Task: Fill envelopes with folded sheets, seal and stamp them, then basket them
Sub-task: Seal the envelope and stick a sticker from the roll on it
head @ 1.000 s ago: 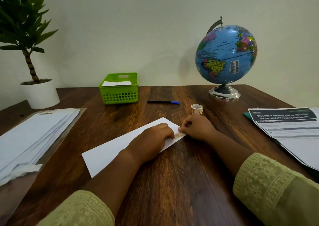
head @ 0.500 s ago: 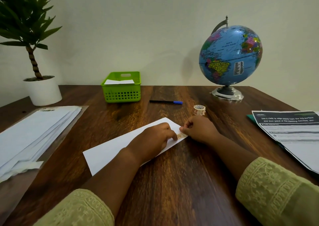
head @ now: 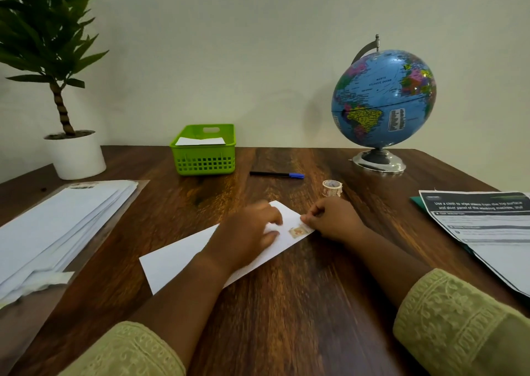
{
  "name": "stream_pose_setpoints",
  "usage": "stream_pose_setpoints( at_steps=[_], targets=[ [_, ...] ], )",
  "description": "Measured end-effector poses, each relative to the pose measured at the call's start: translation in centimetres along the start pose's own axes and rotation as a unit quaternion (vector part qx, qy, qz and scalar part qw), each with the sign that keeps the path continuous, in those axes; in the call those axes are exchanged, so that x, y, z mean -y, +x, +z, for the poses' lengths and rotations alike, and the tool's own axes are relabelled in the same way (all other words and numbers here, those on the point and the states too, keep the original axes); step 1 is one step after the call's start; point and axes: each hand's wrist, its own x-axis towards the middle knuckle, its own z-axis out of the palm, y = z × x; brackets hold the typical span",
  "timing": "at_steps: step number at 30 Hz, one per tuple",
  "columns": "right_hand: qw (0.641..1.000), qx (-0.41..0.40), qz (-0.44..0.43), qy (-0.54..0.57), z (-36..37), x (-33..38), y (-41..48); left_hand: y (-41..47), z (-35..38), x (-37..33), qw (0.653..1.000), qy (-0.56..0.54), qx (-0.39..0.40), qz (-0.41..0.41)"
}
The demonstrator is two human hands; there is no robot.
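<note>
A white envelope (head: 183, 256) lies slantwise on the wooden table (head: 301, 304) in front of me. A small brownish stamp (head: 297, 231) sits on its right end. My left hand (head: 246, 239) rests blurred on the envelope's middle, fingers loosely spread, just left of the stamp. My right hand (head: 334, 218) pinches the envelope's right corner beside the stamp. A roll of stamps (head: 332, 187) stands just behind my right hand. The green basket (head: 205, 162) at the back holds a white envelope.
A stack of white envelopes (head: 54, 223) in a clear sleeve lies at the left. A black pen with a blue cap (head: 276, 174) lies behind the roll. A globe (head: 383, 103) stands back right, a potted plant (head: 74, 154) back left, printed sheets (head: 484, 232) at the right edge.
My left hand has slid back leftward off the stamp, which now shows uncovered on the envelope. My right hand stays at the right corner.
</note>
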Motion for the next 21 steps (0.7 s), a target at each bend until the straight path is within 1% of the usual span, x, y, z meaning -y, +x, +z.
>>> stream_pose_setpoints(
  at_steps=[1,2,3,4,5,6,7,8,10,12,13,14,16,18,20,21],
  targets=[
    [0.999,-0.014,0.010,0.031,-0.2,-0.1,-0.1,-0.1,-0.5,0.3,0.999,-0.003,-0.042,-0.028],
    [0.998,-0.034,0.019,0.054,-0.4,-0.2,-0.1,-0.2,-0.9,0.7,0.996,-0.006,-0.065,-0.058],
    [0.996,-0.057,0.021,0.059,-0.7,-0.4,-0.1,-0.3,-1.2,1.0,0.995,-0.001,-0.053,-0.090],
    [0.996,-0.078,0.018,0.049,-0.9,-0.5,0.0,-0.3,-1.4,1.2,0.992,0.024,0.004,-0.124],
    [0.995,-0.091,0.016,0.034,-1.1,-0.5,0.1,-0.5,-1.5,1.2,0.981,0.062,0.092,-0.156],
    [0.996,-0.091,0.017,0.018,-1.1,-0.4,0.1,-0.6,-1.5,1.2,0.964,0.090,0.178,-0.179],
    [0.997,-0.077,0.021,0.006,-1.1,-0.3,0.1,-0.6,-1.4,1.3,0.948,0.097,0.232,-0.197],
    [0.998,-0.054,0.025,-0.003,-1.0,-0.2,0.1,-0.6,-1.3,1.3,0.939,0.089,0.250,-0.219],
    [0.999,-0.015,0.029,-0.019,-0.7,0.0,0.1,-0.5,-1.3,1.6,0.939,0.077,0.219,-0.254],
    [0.999,0.007,0.030,-0.031,-0.4,0.4,0.0,-0.4,-1.4,1.7,0.943,0.092,0.179,-0.266],
    [0.999,0.012,0.029,-0.035,-0.2,0.6,0.0,-0.4,-1.5,1.8,0.945,0.081,0.159,-0.275],
    [0.999,0.013,0.027,-0.037,0.0,0.8,0.0,-0.5,-1.6,1.9,0.945,0.046,0.136,-0.292],
    [0.999,-0.013,0.019,-0.033,0.3,1.0,-0.1,-0.5,-1.8,2.2,0.936,-0.060,0.078,-0.337],
    [0.997,-0.069,0.021,-0.004,0.2,1.0,-0.2,-0.3,-2.1,2.8,0.924,-0.144,0.026,-0.353],
    [0.992,-0.105,0.012,0.062,-0.2,1.0,-0.2,-0.1,-2.6,3.2,0.909,-0.224,-0.045,-0.349],
    [0.987,-0.116,0.000,0.107,-0.4,1.0,-0.2,0.0,-2.8,3.4,0.894,-0.261,-0.091,-0.352]
  ],
)
